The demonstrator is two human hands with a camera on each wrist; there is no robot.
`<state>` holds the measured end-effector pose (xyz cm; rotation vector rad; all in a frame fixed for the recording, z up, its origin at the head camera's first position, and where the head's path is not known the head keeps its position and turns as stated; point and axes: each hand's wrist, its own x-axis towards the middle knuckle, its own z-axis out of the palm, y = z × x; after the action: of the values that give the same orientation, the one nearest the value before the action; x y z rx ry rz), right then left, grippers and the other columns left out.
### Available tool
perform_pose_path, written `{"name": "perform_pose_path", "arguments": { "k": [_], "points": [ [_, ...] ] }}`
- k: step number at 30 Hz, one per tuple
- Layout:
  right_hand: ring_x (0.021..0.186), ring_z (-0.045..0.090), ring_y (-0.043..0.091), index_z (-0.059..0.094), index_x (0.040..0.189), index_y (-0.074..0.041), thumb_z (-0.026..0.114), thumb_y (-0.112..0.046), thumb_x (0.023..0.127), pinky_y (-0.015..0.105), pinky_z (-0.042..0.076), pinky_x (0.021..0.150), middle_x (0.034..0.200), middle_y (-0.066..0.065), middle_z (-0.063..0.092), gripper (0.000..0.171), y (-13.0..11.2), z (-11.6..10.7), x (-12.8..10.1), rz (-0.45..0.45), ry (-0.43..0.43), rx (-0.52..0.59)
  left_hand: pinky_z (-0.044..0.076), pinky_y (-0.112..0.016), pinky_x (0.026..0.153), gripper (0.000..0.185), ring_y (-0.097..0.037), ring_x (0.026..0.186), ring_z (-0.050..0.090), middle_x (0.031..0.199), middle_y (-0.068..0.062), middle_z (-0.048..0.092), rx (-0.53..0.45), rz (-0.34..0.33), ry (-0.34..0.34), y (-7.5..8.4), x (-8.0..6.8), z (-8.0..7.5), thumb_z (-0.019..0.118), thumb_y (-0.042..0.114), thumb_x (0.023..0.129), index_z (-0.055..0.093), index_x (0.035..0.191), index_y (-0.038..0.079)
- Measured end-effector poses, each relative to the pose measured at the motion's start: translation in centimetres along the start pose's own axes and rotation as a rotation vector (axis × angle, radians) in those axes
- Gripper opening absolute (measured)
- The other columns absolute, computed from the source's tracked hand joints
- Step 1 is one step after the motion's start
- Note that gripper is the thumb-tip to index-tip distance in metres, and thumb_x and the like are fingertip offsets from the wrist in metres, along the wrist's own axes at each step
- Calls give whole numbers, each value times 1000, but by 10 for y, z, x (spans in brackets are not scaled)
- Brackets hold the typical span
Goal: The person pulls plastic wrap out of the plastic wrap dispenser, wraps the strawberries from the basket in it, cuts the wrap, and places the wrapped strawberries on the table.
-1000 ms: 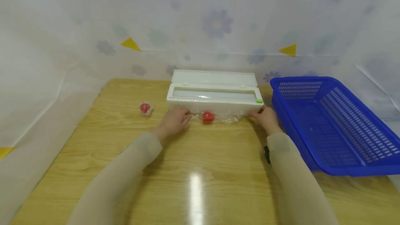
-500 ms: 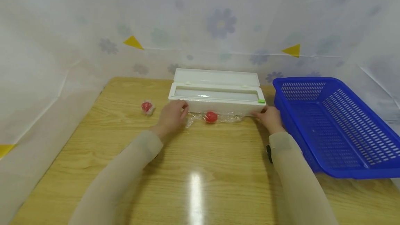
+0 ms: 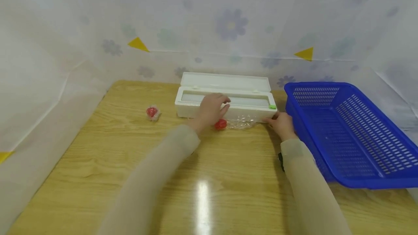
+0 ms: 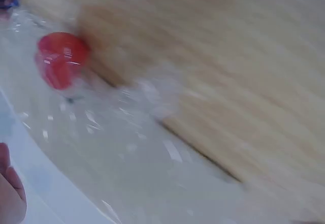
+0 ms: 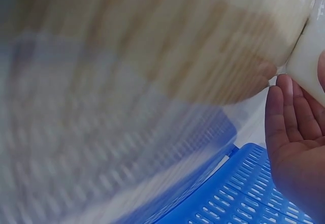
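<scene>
A white cling film dispenser stands on the table with its lid raised. A green slider sits at the right end of its front edge. Clear film hangs down its front and lies around a small red round object. My left hand is over the dispenser's front, fingers loosely bent, with nothing visible between them; part of it shows in the left wrist view. My right hand grips the dispenser's lower right corner, fingers and thumb on either side of it in the right wrist view.
Another small red object wrapped in film lies on the wooden table to the left. A large blue perforated basket stands close beside my right forearm. A flower-patterned sheet hangs behind the table.
My left hand has left the film at the dispenser's left end and moved right, over the front, partly covering the red object's left side. My right hand has stayed at the right corner.
</scene>
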<state>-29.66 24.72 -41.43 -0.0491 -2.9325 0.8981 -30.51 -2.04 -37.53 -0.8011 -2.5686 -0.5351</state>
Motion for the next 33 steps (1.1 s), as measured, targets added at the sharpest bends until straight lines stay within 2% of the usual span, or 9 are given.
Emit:
{"name": "perform_pose_path", "arguments": {
  "k": [3,6,8,12,20,29,33],
  "points": [
    [78,63,33,66,97,10,66,-22,87,38,49,67,84,23,69,34,1,-1,2,-7,8,-3,48,-34,86,19,-18,94,63,99,-1,69,0,26,-49,20,23,13,60,23,92,67,105,13],
    [75,63,31,66,97,10,66,-21,87,32,47,62,83,22,68,33,3,1,5,-10,3,1,47,-34,87,22,-17,97,62,103,2,68,-10,-15,-113,33,40,28,58,27,92,67,109,16],
    [75,62,31,66,97,11,66,-20,87,33,47,62,82,23,68,32,3,3,5,-16,0,0,46,-34,89,25,-15,100,61,105,4,68,-11,-47,-162,40,47,37,57,31,93,66,112,18],
    [83,62,37,65,99,11,65,-17,88,43,48,71,89,26,68,31,3,7,2,-33,1,-17,45,-33,93,28,-13,101,60,107,6,68,-9,-81,-222,53,55,51,55,35,94,65,116,22],
    [93,62,39,65,102,10,65,-18,88,47,48,80,96,26,67,31,4,10,-2,-7,15,-4,43,-33,92,27,-13,99,59,107,11,67,-8,-84,-205,70,61,70,53,41,93,64,115,30],
    [82,63,37,67,95,9,66,-19,87,44,48,72,86,24,69,29,4,6,0,-23,37,-21,42,-31,91,29,-10,97,56,106,15,66,38,-116,-179,79,69,78,51,46,92,62,117,35],
    [80,63,35,67,94,9,67,-18,86,43,48,69,84,23,69,29,3,5,1,-23,41,-21,42,-30,90,28,-10,97,56,105,15,66,46,-105,-176,80,72,80,52,48,91,65,112,35]
  ]
}}
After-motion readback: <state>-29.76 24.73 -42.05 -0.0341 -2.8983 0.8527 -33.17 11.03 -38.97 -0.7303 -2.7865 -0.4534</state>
